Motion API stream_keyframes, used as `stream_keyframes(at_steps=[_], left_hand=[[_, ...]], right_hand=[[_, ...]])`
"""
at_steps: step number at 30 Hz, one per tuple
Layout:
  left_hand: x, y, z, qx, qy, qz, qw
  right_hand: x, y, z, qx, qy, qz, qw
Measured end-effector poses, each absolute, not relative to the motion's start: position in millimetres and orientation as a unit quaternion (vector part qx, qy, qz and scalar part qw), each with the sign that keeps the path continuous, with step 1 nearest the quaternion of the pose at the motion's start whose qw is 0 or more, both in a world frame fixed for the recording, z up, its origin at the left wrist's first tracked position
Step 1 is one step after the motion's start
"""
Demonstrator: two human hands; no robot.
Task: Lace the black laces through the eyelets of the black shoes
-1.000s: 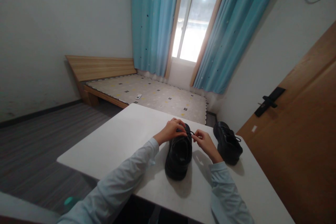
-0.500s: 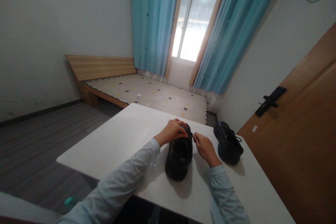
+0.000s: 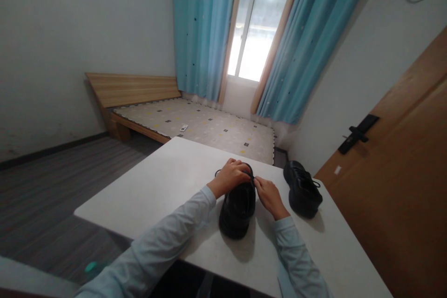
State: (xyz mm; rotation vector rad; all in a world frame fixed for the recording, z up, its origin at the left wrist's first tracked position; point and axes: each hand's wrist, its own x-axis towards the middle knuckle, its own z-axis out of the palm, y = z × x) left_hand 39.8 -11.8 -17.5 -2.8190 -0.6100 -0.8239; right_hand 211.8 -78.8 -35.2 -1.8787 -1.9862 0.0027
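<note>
A black lace-up shoe (image 3: 237,212) stands on the white table (image 3: 150,186), its heel toward me and its toe pointing away. Across its lacing lies my left hand (image 3: 231,177), fingers curled and closed on the lace. A thin loop of black shoelace (image 3: 217,172) sticks out to the left of that hand. At the shoe's right side my right hand (image 3: 268,194) pinches the lace, its fingertips close to those of the left. The exact hold on the lace is partly hidden by the fingers.
A second black shoe (image 3: 304,191) with a lace loop stands to the right on the table. Beyond the table is a bed (image 3: 209,123) with a small white remote-like object (image 3: 183,128). A wooden door (image 3: 394,172) is at the right.
My right hand has moved slightly left, closer to the left fingertips. My left hand has shifted a little right, and a lace loop now shows beside it. The shoes have stayed put.
</note>
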Motion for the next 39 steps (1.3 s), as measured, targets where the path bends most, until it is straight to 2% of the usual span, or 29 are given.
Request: stream_keyframes(at_steps=[6,11,13,16,21,24,31,39], left_hand=[[39.3,-11.6,-17.5,-0.938,-0.187,-0.275,0.097],[39.8,-10.7,-17.3,-0.940,-0.187,-0.270,0.099],[39.8,-11.0,-16.5,-0.940,-0.185,-0.270,0.099],[39.7,-10.9,-16.2,-0.941,-0.181,-0.270,0.094],[40.3,-9.6,-18.5,-0.940,-0.181,-0.275,0.092],[40.7,-9.3,-19.0,-0.941,-0.179,-0.272,0.090],[39.9,-8.9,-17.1,-0.945,-0.187,-0.255,0.078],[43.5,-9.3,-16.3,-0.943,-0.217,-0.251,0.014]], right_hand=[[215.2,-75.1,-36.8,-0.665,-0.704,0.045,0.245],[219.4,-73.6,-35.0,-0.638,-0.671,0.100,0.364],[219.1,-74.4,-33.4,-0.626,-0.667,0.116,0.387],[216.2,-77.3,-30.8,-0.638,-0.668,0.090,0.372],[209.0,-86.9,-26.7,-0.648,-0.705,-0.034,0.287],[205.8,-92.0,-24.1,-0.653,-0.711,-0.070,0.251],[205.5,-95.7,-20.4,-0.636,-0.729,-0.049,0.248],[212.6,-95.4,-21.5,-0.598,-0.754,0.009,0.272]])
